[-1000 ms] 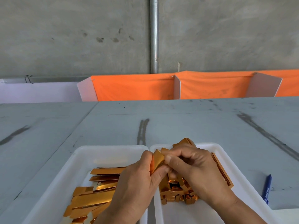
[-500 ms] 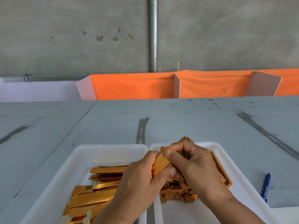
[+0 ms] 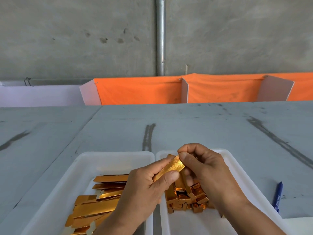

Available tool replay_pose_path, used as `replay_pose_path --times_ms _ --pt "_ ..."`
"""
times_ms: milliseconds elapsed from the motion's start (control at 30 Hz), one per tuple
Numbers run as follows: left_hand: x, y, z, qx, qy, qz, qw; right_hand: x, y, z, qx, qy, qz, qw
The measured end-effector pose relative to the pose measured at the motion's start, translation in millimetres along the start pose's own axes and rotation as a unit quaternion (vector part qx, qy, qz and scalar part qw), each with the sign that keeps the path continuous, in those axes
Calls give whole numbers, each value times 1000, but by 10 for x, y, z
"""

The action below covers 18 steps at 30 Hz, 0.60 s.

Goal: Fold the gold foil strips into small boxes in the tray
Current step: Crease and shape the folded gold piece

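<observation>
Currently, item in work: one gold foil strip (image 3: 171, 167), pinched at both ends. My left hand (image 3: 144, 187) has its fingers (image 3: 169, 177) on the lower end and my right hand (image 3: 208, 168) nips the upper, braced for creasing, I judge. Long axis: slanting, low-left to high-right, over the gap between trays. Left tray (image 3: 116, 156): flat strips (image 3: 101, 206), mostly crosswise. Right tray (image 3: 227, 155): folded boxes (image 3: 186, 199), heaped. Tabletop (image 3: 203, 129): blue pen (image 3: 277, 195), well apart, right.

One wide-angle camera on the head faces forward and down, close above the left hand (image 3: 144, 187) and right hand (image 3: 210, 173) at lower centre. The table (image 3: 203, 129) fills mid-frame, the wall (image 3: 84, 39) the top.
</observation>
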<state>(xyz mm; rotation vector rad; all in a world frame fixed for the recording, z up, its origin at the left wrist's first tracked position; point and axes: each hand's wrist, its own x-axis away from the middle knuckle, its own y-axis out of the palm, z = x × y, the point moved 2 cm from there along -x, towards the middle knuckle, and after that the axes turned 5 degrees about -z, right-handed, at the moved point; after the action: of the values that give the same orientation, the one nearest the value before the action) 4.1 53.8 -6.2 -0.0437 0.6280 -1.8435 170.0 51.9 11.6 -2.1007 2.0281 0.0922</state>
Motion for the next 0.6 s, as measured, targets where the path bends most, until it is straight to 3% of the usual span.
replay_pose_path --times_ms 200,600 --pt "-33 -13 -15 48 -28 9 998 -23 55 25 -99 47 -22 994" --pt "-39 47 -22 59 -38 -7 998 18 154 12 -25 43 -56 997"
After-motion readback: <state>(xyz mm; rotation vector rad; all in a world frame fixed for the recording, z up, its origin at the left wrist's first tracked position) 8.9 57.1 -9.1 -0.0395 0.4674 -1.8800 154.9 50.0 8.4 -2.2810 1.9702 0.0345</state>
